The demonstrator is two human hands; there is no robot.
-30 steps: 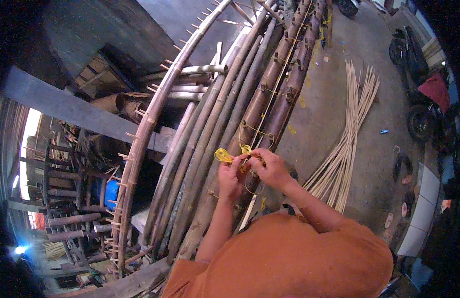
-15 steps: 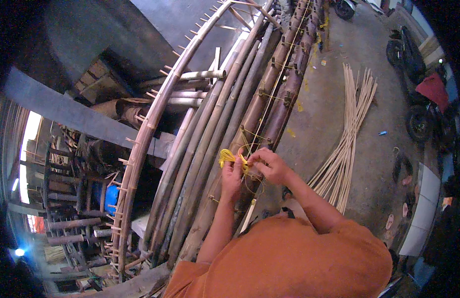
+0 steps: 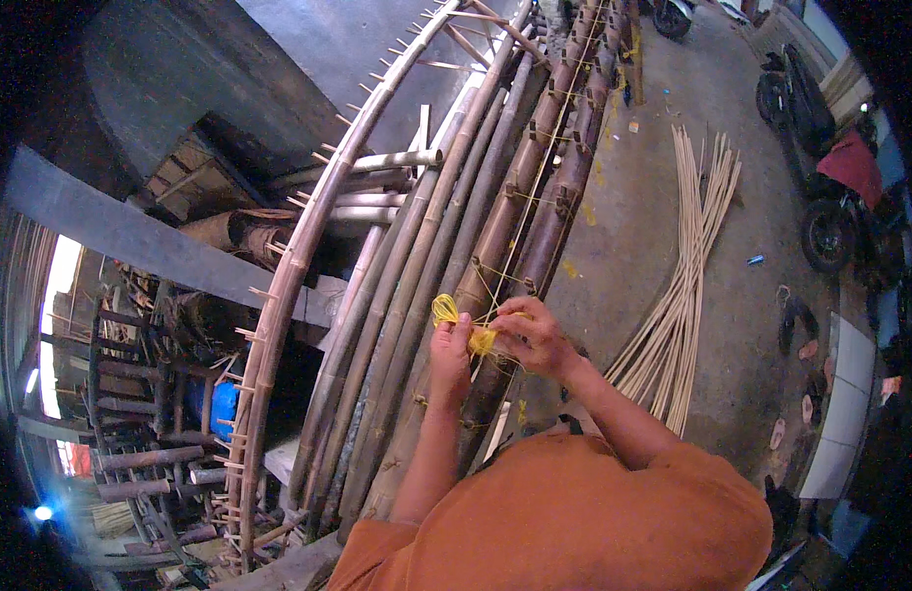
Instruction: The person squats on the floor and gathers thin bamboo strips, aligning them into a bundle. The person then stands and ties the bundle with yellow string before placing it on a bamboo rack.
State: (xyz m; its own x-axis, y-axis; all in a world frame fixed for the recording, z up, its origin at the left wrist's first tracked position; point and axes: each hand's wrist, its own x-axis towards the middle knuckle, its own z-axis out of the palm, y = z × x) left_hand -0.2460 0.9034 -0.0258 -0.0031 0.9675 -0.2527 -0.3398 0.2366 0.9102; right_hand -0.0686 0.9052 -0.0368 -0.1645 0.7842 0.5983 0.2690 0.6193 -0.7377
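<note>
A small bundle of yellow cord [image 3: 444, 309] is gripped in my left hand [image 3: 450, 357], its loops sticking out above the thumb. Close beside it, my right hand [image 3: 535, 338] has its fingers bent together at the yellow strands; whether it pinches a strand is hard to see. Both hands are over two long dark bamboo poles [image 3: 542, 234] that carry rows of short pegs. Yellow cord [image 3: 548, 140] runs lengthwise between these poles and is looped round some pegs near my hands.
Several bare bamboo poles [image 3: 433, 222] lie to the left, beside a curved pole with pegs [image 3: 298, 258]. On the floor at right is a bundle of thin sticks [image 3: 688, 266]. Motorcycles [image 3: 828, 222] and sandals [image 3: 777, 433] are farther right. A blue object [image 3: 224, 404] sits among wood at left.
My right hand has shifted slightly right and down, its fingers opening a little from their pinch. The left hand has moved slightly left with the yellow bundle, and the view has shifted a little.
</note>
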